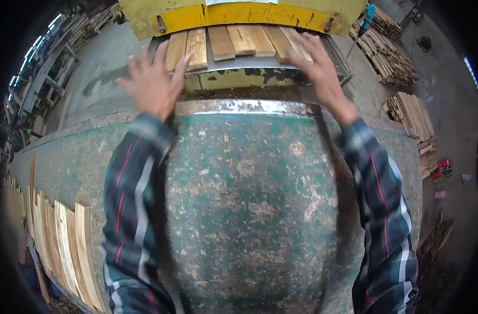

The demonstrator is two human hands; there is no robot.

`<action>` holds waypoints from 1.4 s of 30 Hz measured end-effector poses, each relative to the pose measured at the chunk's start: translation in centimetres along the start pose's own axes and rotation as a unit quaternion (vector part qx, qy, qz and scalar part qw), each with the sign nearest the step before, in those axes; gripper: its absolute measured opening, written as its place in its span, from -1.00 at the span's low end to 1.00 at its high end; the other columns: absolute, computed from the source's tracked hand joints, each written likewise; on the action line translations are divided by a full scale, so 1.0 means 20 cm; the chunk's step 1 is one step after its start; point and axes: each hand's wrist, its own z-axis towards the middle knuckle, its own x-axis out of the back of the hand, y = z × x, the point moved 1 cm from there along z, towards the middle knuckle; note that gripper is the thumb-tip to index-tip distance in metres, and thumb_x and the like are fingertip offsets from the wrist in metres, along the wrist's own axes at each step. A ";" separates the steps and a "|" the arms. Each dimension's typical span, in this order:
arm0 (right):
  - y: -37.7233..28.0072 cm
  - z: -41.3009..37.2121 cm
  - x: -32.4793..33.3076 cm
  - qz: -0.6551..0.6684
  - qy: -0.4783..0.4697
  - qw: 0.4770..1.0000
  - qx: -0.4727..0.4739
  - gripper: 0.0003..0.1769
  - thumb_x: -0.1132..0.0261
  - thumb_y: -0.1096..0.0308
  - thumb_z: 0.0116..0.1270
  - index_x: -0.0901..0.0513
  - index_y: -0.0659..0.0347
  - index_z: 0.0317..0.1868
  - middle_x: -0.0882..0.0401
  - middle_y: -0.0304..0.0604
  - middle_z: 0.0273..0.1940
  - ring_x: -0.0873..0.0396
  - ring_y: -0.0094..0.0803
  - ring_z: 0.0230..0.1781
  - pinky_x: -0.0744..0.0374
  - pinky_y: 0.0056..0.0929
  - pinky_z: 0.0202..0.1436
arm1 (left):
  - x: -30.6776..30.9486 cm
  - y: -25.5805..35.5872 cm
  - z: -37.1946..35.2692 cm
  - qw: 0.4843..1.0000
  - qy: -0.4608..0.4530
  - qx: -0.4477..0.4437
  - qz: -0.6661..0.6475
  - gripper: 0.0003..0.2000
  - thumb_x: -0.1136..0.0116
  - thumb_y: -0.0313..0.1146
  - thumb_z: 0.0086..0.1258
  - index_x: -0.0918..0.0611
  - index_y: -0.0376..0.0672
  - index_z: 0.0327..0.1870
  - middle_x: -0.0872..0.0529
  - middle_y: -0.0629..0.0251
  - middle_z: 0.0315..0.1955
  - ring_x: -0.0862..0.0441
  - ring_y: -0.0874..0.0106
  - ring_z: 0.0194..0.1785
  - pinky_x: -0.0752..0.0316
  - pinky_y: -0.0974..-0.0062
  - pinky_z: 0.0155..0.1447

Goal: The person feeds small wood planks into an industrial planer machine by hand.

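Several wooden planks [220, 43] lie side by side on the metal bed of a yellow machine [244, 17], their far ends running under its front edge. My left hand [156, 83] is raised at the left of the row, fingers spread, with the fingertips overlapping the leftmost plank [176, 51]. On the opposite side my right hand [321, 65] reaches over the right end of the row. Its fingers are stretched out across the rightmost planks. Both hands are slightly blurred, and neither one grips anything.
A worn green table [249, 183] stretches between my arms up to the machine. More planks [66, 240] lie at its left edge, where another person's arm [41, 280] shows. Stacks of wood [388, 60] stand on the floor at right, and metal machinery [50, 78] stands at far left.
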 end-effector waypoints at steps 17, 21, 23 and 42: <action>-1.73 -1.82 0.57 0.265 -0.083 0.957 -0.081 -0.82 -0.51 0.30 0.27 -0.68 0.17 -0.34 -0.69 0.04 0.12 -0.64 0.05 0.17 -0.52 0.10 0.32 | 2.13 -0.83 -2.32 0.932 -0.278 0.210 0.097 -0.39 -0.05 -0.01 0.60 -0.33 0.01 0.61 -0.18 -0.02 0.63 -0.02 -0.13 0.68 0.16 -0.32 0.63; -1.93 -1.88 0.45 0.199 -0.158 0.958 -0.134 -0.55 -0.38 0.04 0.42 -0.68 0.09 0.19 -0.30 0.16 0.54 -0.25 0.16 0.57 -0.03 0.37 0.61 | 2.11 -1.20 -2.24 0.943 -0.235 0.211 0.109 -0.34 0.08 0.04 0.66 -0.19 -0.02 0.68 -0.06 0.04 0.68 0.05 -0.03 0.72 0.16 -0.31 0.63; -1.99 -1.87 0.40 0.134 -0.160 0.966 -0.152 -0.48 -0.32 0.00 0.47 -0.61 0.06 0.31 -0.21 0.18 0.58 -0.18 0.17 0.61 -0.01 0.34 0.62 | 2.01 -1.43 -2.17 0.945 -0.220 0.217 0.110 -0.31 0.11 0.07 0.66 -0.14 -0.04 0.70 0.00 0.05 0.70 0.11 -0.02 0.74 0.19 -0.32 0.64; -2.04 -1.91 0.32 0.016 -0.169 0.974 -0.153 -0.42 -0.15 -0.04 0.58 -0.47 -0.02 0.49 -0.09 0.04 0.66 -0.08 0.00 0.67 0.00 0.25 0.67 | 1.25 -0.38 -1.79 0.980 -0.157 -0.104 -0.062 -0.31 -0.27 -0.04 0.43 -0.43 -0.16 0.53 -0.55 -0.11 0.05 -0.49 -0.02 0.06 -0.35 -0.06 0.15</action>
